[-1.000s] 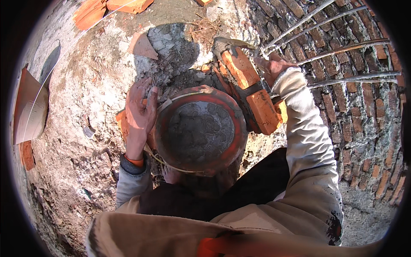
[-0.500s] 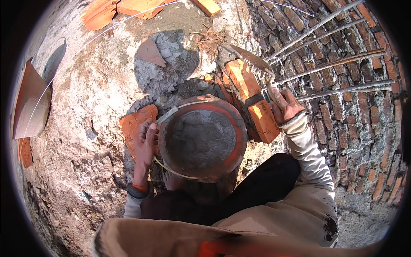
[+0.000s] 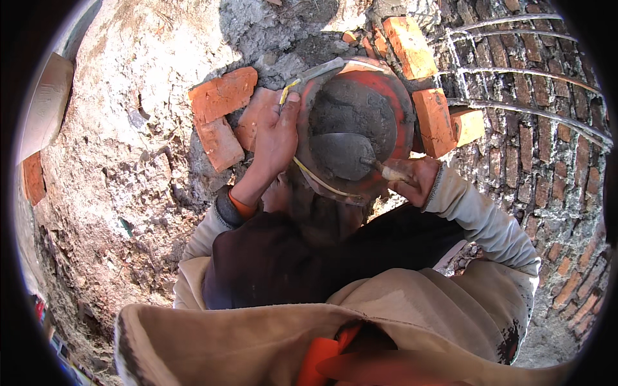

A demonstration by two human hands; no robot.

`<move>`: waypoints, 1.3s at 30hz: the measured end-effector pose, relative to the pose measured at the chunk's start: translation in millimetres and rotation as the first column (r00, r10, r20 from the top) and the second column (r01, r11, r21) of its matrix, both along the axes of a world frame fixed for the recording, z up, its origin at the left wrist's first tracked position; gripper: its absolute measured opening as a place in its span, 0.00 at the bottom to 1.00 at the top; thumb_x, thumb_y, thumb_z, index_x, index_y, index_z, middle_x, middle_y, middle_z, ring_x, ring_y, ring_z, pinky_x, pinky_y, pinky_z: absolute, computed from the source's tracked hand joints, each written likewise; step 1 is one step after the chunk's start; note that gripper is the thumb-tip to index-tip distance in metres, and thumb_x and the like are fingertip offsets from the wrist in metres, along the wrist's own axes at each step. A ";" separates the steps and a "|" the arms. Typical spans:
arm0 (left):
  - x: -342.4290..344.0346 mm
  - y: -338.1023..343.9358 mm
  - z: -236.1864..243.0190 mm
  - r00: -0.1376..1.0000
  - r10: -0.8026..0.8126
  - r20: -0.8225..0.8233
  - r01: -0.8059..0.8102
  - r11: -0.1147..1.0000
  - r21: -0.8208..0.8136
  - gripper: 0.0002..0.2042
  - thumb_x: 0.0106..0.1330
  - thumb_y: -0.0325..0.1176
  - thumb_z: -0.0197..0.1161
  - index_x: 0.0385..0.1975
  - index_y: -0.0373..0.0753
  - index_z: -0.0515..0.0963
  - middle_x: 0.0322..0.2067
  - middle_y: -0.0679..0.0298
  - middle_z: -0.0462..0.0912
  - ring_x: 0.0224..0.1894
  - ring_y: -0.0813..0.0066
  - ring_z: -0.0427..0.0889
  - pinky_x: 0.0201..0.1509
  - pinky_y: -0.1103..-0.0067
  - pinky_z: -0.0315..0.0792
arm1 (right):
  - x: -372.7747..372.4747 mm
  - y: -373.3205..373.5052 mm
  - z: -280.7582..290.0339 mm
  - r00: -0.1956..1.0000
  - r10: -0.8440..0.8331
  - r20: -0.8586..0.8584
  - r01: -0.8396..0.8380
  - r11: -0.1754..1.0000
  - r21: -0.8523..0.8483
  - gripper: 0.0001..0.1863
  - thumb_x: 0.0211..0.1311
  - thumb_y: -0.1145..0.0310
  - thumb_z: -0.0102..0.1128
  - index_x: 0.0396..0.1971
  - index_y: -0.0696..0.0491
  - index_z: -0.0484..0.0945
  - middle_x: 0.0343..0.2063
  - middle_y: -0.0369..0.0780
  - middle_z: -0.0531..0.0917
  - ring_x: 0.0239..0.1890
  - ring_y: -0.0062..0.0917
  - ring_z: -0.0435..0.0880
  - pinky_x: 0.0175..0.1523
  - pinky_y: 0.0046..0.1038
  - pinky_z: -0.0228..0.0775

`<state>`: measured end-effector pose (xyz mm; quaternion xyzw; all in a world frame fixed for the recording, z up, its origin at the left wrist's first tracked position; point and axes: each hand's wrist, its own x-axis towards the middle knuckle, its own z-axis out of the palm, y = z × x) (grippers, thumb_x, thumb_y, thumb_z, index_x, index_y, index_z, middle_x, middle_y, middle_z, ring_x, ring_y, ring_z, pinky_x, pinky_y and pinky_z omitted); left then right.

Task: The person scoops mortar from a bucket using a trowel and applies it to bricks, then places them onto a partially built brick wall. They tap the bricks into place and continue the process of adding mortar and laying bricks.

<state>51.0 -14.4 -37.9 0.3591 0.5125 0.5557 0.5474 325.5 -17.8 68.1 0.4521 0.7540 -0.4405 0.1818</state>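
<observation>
Between my arms stands a round bucket (image 3: 405, 122) with an orange-red, mortar-smeared wall, holding grey wet mortar (image 3: 357, 103). My left hand (image 3: 275, 136) is closed around the bucket's thin wire handle (image 3: 325, 68) at the left side of the rim. The handle has a pale sleeve on part of it. At the bucket's near right edge, my right hand (image 3: 415, 180) grips a trowel (image 3: 346, 155) by its handle. The trowel's blade lies on the mortar inside the bucket, its face coated grey. The fingertips of my right hand are partly hidden.
Orange brick pieces (image 3: 223, 95) lie left of the bucket. More bricks (image 3: 432, 121) stand along its right side, beside a brick wall (image 3: 515, 154). Metal bars (image 3: 528, 72) jut across that wall. At the far left is a pale curved slab (image 3: 48, 106) on rough ground.
My right hand has brought the trowel from above the right-hand bricks down into the bucket's mortar. The left hand remains on the handle. The view has shifted, and another brick end shows at right.
</observation>
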 end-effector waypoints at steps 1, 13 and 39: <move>-2.0 -3.8 -5.3 1.000 0.006 0.010 -0.005 0.999 -0.050 0.13 0.76 0.37 0.47 0.36 0.38 0.76 0.26 0.76 0.71 0.29 0.89 0.64 0.32 0.87 0.60 | 10.5 -3.4 1.4 0.995 -0.086 -0.058 0.079 0.990 -0.114 0.20 0.63 0.65 0.60 0.54 0.56 0.76 0.24 0.41 0.83 0.26 0.25 0.82 0.34 0.28 0.74; -7.7 -3.7 -13.9 0.993 -0.027 0.111 0.040 0.992 -0.117 0.10 0.74 0.35 0.49 0.40 0.38 0.77 0.32 0.74 0.76 0.35 0.88 0.71 0.40 0.87 0.66 | 14.1 -5.1 -11.3 0.982 0.190 0.010 -0.180 0.912 0.370 0.19 0.58 0.67 0.60 0.50 0.51 0.78 0.30 0.42 0.84 0.31 0.37 0.84 0.35 0.35 0.77; -58.4 -10.0 -29.0 0.982 0.135 0.133 -0.082 0.936 -0.342 0.16 0.73 0.40 0.53 0.48 0.33 0.78 0.44 0.66 0.81 0.45 0.80 0.77 0.51 0.82 0.69 | 41.1 70.4 15.4 0.808 -0.523 -0.272 0.555 0.519 0.650 0.27 0.64 0.63 0.52 0.59 0.63 0.69 0.32 0.51 0.84 0.34 0.33 0.86 0.44 0.31 0.76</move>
